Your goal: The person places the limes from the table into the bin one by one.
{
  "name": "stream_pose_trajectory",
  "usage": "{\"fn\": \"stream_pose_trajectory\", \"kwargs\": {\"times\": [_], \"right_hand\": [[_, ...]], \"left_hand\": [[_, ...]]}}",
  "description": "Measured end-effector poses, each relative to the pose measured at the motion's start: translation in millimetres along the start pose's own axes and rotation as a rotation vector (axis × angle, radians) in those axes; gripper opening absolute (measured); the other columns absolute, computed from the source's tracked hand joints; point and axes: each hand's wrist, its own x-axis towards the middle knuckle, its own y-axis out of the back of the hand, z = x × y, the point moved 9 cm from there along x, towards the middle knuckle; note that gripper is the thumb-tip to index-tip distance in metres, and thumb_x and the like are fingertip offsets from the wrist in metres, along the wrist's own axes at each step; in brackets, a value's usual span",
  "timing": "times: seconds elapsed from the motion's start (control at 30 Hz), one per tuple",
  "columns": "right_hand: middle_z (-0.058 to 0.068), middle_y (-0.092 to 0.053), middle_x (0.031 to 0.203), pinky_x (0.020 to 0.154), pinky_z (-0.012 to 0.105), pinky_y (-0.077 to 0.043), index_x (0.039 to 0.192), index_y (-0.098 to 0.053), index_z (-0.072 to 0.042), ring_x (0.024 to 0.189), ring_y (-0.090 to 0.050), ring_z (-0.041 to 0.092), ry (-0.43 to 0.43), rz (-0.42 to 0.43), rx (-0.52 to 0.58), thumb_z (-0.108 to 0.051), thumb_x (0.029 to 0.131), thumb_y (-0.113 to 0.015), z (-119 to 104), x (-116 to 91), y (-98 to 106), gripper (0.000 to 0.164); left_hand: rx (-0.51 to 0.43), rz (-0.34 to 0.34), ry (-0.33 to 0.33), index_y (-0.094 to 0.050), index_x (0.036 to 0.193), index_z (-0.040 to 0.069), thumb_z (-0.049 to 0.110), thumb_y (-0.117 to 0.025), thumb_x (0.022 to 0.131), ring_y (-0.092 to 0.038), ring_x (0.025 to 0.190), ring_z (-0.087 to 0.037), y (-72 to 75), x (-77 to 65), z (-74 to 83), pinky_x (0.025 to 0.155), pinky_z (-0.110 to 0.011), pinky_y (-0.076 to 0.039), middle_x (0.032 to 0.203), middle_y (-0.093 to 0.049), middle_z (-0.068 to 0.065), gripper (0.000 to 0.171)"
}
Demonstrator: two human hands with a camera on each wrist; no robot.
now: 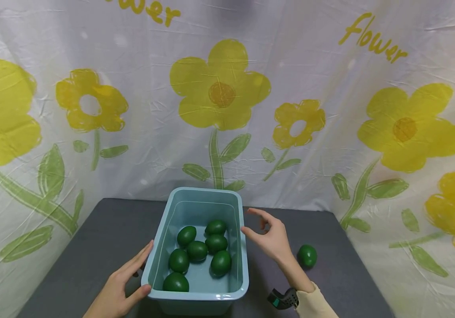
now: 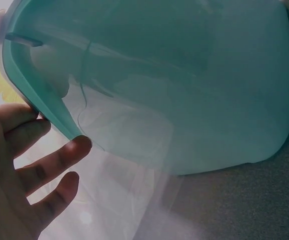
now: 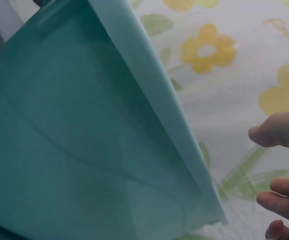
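A light blue plastic bin (image 1: pixel 195 297) stands on the dark table and holds several glossy, dark green avocados (image 1: pixel 197 251) on its floor. My left hand (image 1: pixel 122 280) touches the bin's near-left corner, thumb at the front rim and nearly straight fingers along the left side. In the left wrist view, the fingers (image 2: pixel 59 160) of that hand meet the underside of the rim. Just beyond the right rim, my right hand (image 1: pixel 268 236) hovers with thumb and fingers apart and nothing between them. One more avocado (image 1: pixel 306 256) lies on the table, right of my right forearm.
Behind and beside the dark grey tabletop (image 1: pixel 104 238) hangs a white cloth (image 1: pixel 144 145) printed with yellow flowers. A black band (image 1: pixel 283 299) is on my right wrist, next to a cream sleeve (image 1: pixel 315 302).
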Motion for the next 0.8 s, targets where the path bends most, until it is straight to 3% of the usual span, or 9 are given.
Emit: {"fn": "stream_pose_trajectory", "kwargs": {"times": [0.2,0.37,0.5,0.67,0.8], "right_hand": [[0.003,-0.050,0.079,0.050,0.023,-0.025,0.139,-0.071,-0.014,0.050,-0.017,0.001,-0.005,0.052,-0.105,-0.024,0.086,-0.089,8,-4,23,0.057],[0.002,-0.049,0.080,0.048,0.024,-0.026,0.142,-0.068,-0.008,0.050,-0.021,0.001,0.021,0.095,-0.184,-0.023,0.085,-0.090,19,-8,46,0.063],[0.003,-0.053,0.083,0.050,0.025,-0.027,0.142,-0.066,-0.004,0.054,-0.026,0.003,0.046,0.126,-0.254,-0.021,0.084,-0.090,30,-14,67,0.065],[0.002,-0.057,0.086,0.054,0.025,-0.029,0.144,-0.065,-0.005,0.060,-0.031,0.007,-0.016,0.140,-0.311,-0.023,0.085,-0.090,52,-20,86,0.067],[0.002,-0.053,0.079,0.057,0.027,-0.030,0.145,-0.064,-0.004,0.060,-0.033,0.009,-0.059,0.132,-0.361,-0.027,0.086,-0.089,68,-21,96,0.068]], "left_hand": [[0.005,-0.003,0.006,-0.038,0.167,0.026,0.021,-0.076,0.097,-0.060,0.118,-0.001,0.6,-0.1,-0.1,0.075,-0.031,-0.058,0.166,-0.044,0.002,0.080],[-0.005,-0.004,-0.012,-0.038,0.167,0.025,0.020,-0.076,0.097,-0.060,0.116,-0.001,-1.0,0.8,1.4,0.076,-0.031,-0.058,0.166,-0.043,0.002,0.080],[-0.002,0.000,-0.033,-0.038,0.167,0.024,0.020,-0.076,0.096,-0.056,0.126,0.002,-2.2,2.7,3.3,0.080,-0.031,-0.059,0.167,-0.043,0.002,0.080],[0.015,0.002,-0.044,-0.038,0.167,0.024,0.020,-0.076,0.096,-0.051,0.131,0.007,-0.5,2.7,3.7,0.080,-0.031,-0.058,0.168,-0.041,0.006,0.081],[0.034,0.000,-0.025,-0.037,0.167,0.026,0.021,-0.077,0.096,-0.049,0.132,0.008,2.1,0.7,1.9,0.078,-0.031,-0.058,0.168,-0.038,0.013,0.082]]}}
